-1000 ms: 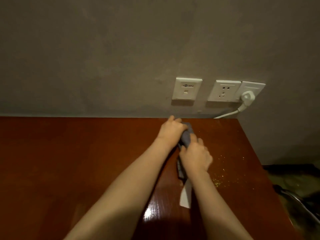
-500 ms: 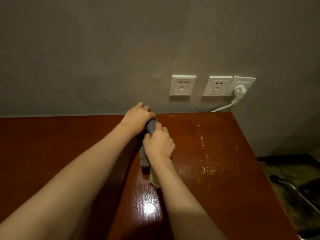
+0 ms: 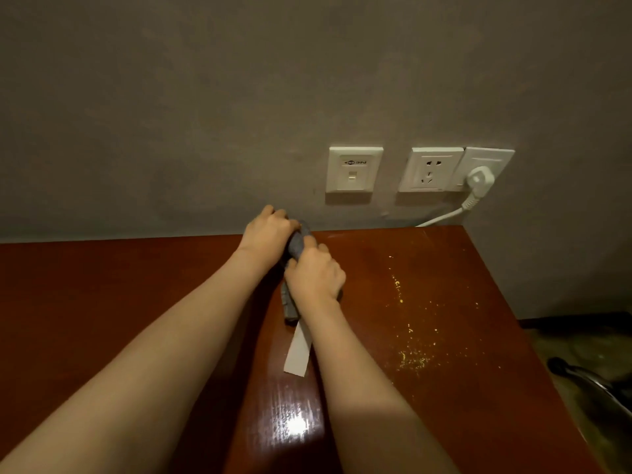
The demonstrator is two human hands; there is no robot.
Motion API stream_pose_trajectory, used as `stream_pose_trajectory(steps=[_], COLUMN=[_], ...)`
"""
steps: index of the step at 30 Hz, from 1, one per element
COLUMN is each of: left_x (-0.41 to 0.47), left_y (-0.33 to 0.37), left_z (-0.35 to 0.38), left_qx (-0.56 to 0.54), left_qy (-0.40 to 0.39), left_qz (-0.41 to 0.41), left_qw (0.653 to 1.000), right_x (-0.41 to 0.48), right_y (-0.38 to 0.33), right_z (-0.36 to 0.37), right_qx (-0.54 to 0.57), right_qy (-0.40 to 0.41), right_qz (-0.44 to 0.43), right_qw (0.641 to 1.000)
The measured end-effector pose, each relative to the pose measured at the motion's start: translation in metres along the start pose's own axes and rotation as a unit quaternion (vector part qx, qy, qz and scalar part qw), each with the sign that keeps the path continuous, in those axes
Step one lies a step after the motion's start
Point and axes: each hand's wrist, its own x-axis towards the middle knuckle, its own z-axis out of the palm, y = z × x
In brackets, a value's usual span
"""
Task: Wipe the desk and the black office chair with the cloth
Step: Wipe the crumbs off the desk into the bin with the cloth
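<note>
A grey cloth [image 3: 296, 246], bunched into a roll with a white label [image 3: 298, 352] hanging from its near end, lies between both hands near the back edge of the reddish-brown desk [image 3: 102, 302]. My left hand [image 3: 268, 230] grips the far end of the cloth close to the wall. My right hand [image 3: 316, 275] grips the middle of it, fingers curled round. Yellow crumbs [image 3: 415, 340] are scattered over the desk's right part. A dark chair part [image 3: 588, 378] shows at the lower right, beyond the desk.
The grey wall behind the desk carries a white data socket [image 3: 354, 169], a power socket [image 3: 431, 169], and a white plug [image 3: 478, 181] whose cable [image 3: 441, 218] drops to the desk's back right corner. The desk's right edge runs diagonally toward the floor.
Both hands with the cloth have slid left along the back of the desk, away from the sockets, uncovering a streak of yellow crumbs on the right.
</note>
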Motion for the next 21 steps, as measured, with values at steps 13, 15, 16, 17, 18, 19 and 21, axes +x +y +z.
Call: stream_pose_trajectory(steps=[13,15,16,17,18,19,21], left_x=[0.029,0.019,0.014,0.008,0.001,-0.007,-0.026], left_y=[0.107,0.102,0.096,0.088,0.079,0.067,0.037], left_z=[0.013,0.009,0.005,0.001,-0.005,-0.010,-0.019], left_qx=[-0.019,-0.018,-0.018,-0.019,-0.024,-0.033,-0.063], left_qy=[0.043,0.043,0.042,0.043,0.047,0.053,0.066], left_qz=[0.060,0.059,0.064,0.070,0.076,0.080,0.101], left_qw=[0.997,0.997,0.997,0.996,0.996,0.995,0.991], right_x=[0.011,0.002,-0.005,-0.012,-0.020,-0.028,-0.045], right_y=[0.088,0.085,0.082,0.077,0.068,0.056,0.027], right_z=[-0.043,-0.045,-0.045,-0.045,-0.044,-0.043,-0.038], right_qx=[-0.023,-0.033,-0.040,-0.042,-0.037,-0.026,0.015], right_qy=[0.055,0.054,0.052,0.050,0.048,0.046,0.031], right_qz=[0.090,0.076,0.064,0.051,0.041,0.035,0.036], right_qw=[0.994,0.995,0.996,0.997,0.997,0.998,0.999])
